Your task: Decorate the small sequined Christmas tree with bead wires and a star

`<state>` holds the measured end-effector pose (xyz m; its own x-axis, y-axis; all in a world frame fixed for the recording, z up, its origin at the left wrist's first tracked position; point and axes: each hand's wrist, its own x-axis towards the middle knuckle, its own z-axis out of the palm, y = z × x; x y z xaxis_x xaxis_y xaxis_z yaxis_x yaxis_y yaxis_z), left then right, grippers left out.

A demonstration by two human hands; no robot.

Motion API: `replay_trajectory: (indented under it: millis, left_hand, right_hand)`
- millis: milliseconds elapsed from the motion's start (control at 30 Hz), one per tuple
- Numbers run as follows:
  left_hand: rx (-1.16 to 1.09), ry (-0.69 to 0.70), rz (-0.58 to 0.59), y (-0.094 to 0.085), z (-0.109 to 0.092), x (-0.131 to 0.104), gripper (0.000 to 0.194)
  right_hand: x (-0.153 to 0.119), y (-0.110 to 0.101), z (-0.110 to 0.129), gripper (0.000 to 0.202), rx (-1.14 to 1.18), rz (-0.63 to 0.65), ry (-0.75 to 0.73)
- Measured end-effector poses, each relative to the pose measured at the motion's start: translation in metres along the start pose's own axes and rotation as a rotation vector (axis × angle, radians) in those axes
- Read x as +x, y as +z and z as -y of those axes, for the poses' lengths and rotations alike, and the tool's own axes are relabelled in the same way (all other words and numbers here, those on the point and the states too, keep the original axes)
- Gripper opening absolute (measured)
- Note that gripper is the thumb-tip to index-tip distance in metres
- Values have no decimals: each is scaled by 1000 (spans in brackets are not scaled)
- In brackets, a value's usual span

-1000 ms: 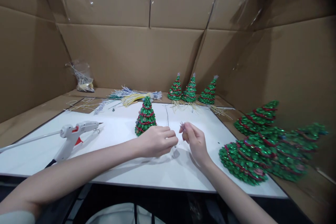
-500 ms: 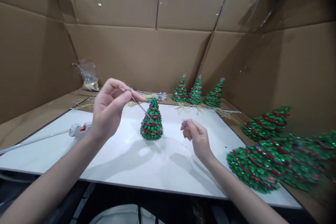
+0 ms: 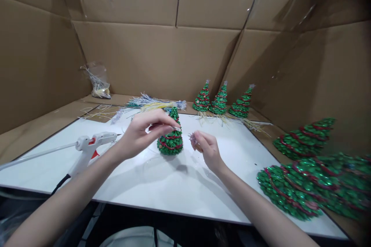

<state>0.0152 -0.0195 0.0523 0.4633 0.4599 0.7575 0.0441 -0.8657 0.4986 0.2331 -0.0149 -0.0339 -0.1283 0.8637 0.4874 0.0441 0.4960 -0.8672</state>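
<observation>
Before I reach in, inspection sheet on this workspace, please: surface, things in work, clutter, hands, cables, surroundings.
Surface: white board, a dark speck toward its right side.
Things in work: beaded-looking green Christmas tree upright, red garland, no star on top; lilac tinsel piece; hot glue gun on the left, glue stick sticking out behind.
Clutter: white and yellow strands, plastic bag.
Hands: left hand pinches a slender item, kind unclear; right hand pinches the tinsel.
Cables: black cord at the gun's handle.
Surroundings: cardboard walls; three star-topped trees behind; more trees at right.
</observation>
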Motion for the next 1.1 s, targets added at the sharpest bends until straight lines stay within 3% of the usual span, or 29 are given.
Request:
replay_trajectory:
  millis: [167,300,700,1100]
  left_hand:
    - [147,-82,115,19,28,-15,8]
    - [141,-144,162,25,37,-25,5]
    - [146,-166,199,32,38,-31,9]
    - [147,-163,210,32,36,-31,7]
  right_hand:
    - [-7,-5,-8,46,11,84,4]
    - [-8,-7,-9,45,35,164,51]
    - [-8,-4,-3,48,57,202,193]
    - [-9,-1,-3,47,44,232,183]
